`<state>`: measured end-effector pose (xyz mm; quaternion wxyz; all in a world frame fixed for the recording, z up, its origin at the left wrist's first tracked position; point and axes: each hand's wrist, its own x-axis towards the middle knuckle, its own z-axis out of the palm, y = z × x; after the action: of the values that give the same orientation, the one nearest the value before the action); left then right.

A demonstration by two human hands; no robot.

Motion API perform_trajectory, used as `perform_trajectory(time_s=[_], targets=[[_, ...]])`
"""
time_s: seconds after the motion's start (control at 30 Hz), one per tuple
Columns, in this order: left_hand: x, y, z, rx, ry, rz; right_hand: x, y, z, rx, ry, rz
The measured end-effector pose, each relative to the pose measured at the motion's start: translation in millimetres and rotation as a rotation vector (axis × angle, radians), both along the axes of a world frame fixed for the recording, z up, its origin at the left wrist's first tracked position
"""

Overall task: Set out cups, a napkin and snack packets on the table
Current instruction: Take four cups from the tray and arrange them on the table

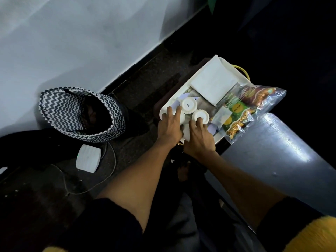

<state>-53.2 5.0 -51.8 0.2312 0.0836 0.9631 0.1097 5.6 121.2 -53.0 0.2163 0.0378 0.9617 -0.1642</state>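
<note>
Currently both hands rest on upturned white cups in the tray (pixel 164 110): left hand (pixel 170 125) and right hand (pixel 199 137); grip closure cannot be determined.

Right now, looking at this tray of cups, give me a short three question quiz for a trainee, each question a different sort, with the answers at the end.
1. True or false: the two uncovered white ribbed cups stand upside down on the white rectangular tray.
2. What lies at the tray's far end? A) the folded white napkin B) a metal spoon C) a glass bottle
3. Fill in: the clear plastic snack packets lie on the tray's ____ side, as the person sees it.

Key
1. True; their flat bases face up.
2. A
3. Right. Meanwhile the left hand and right hand rest on the nearer cups.
</note>
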Motion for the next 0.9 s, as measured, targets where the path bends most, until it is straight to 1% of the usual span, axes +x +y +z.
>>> perform_trajectory(time_s=[0.07, 0.17, 0.27, 0.37, 0.5, 0.7, 0.73, 0.8, 0.9], targets=[[-2.2, 0.2, -0.4, 0.032, 0.008, 0.019, 2.6, 4.7, 0.5, -0.01, -0.002, -0.003], [-0.7, -3.2, 1.8, 0.065, 0.007, 0.082, 9.8, 12.7, 3.0, -0.058, 0.018, -0.065], [11.4, -8.8, 10.6, 0.095, 0.045, 0.21, 26.4, 20.6, 9.5, -0.151, 0.079, -0.132], [30.6, -11.2, 20.6, 0.132, 0.112, 0.338, 45.8, 27.8, 16.5, -0.245, 0.114, -0.256], [61.1, -1.8, 33.7, 0.199, 0.103, 0.487, 75.8, 42.3, 25.6, -0.283, 0.139, -0.377], [111.9, 30.3, 48.8, 0.303, 0.022, 0.477, 129.3, 74.0, 40.6, -0.282, 0.098, -0.53], [120.3, 36.9, 50.6, 0.339, -0.01, 0.489, 138.2, 81.4, 43.7, -0.296, 0.079, -0.584], [136.6, 51.7, 54.3, 0.415, -0.115, 0.529, 157.0, 99.6, 48.6, -0.356, 0.06, -0.763], [162.0, 74.3, 59.9, 0.527, -0.319, 0.614, 184.9, 126.3, 55.5, -0.538, 0.037, -1.174]])
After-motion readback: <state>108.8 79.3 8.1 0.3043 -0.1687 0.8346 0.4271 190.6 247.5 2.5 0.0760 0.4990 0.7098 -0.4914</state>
